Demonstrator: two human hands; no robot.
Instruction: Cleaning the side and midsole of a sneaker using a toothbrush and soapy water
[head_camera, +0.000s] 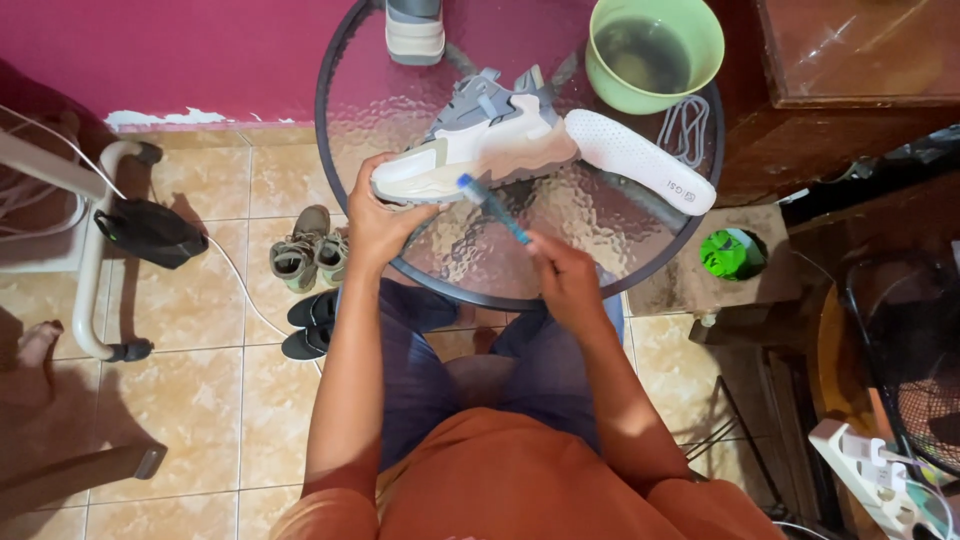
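Now | left hand grips sneaker | right hand holds toothbrush | glass table, tiled floor

I am at home, in a room where people live. The floor has shiny tan tiles, and the wall is dark pink. Pairs of shoes wait on the floor beside my round glass table. A wooden cabinet and a fan stand close by.
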